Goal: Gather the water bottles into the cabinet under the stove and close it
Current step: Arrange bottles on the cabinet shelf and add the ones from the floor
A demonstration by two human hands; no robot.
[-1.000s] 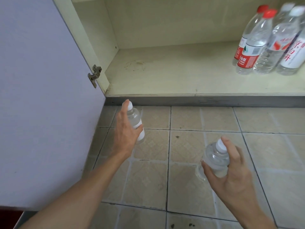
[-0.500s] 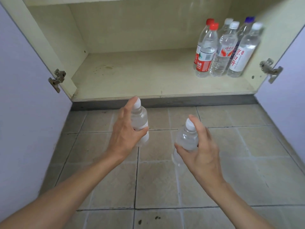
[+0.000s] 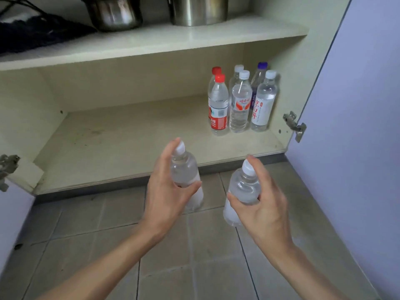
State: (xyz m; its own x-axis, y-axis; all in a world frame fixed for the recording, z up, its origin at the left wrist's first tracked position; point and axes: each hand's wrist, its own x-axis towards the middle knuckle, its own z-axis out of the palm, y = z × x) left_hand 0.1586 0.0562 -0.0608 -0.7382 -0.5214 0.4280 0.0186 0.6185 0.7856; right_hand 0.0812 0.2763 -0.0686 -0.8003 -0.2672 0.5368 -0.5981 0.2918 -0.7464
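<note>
Moved: both hands have carried their bottles closer to the cabinet (image 3: 311,68) mouth than half a second ago, and the view has tipped up, so the upper shelf (image 3: 151,43) with two steel pots (image 3: 112,13) and a dark bag (image 3: 32,29) now shows
Left hand: the left hand (image 3: 166,191) is wrapped round the left bottle (image 3: 186,169), forefinger up along the white cap, held upright over the front lip of the lower shelf (image 3: 121,144)
Right hand: the right hand (image 3: 264,208) grasps the right bottle (image 3: 242,191) the same way, tilted a little, above the tiled floor (image 3: 190,245) just short of the lip
Stored bottles: the stored bottles (image 3: 240,102) stand upright and packed together in the right rear corner of the lower shelf; six caps seem to show, though the rear ones are partly hidden
Doors: the right door (image 3: 368,105) is swung wide on its hinge (image 3: 294,124); only a sliver of the left door (image 3: 8,217) is in frame
Step in hand: bringing two more bottles in; neither has been set down yet
Next move calls for: likely a reach forward and to the right, setting each bottle upright beside the cluster without knocking the front row over
Left to do: release both, then shut the two doors
</note>
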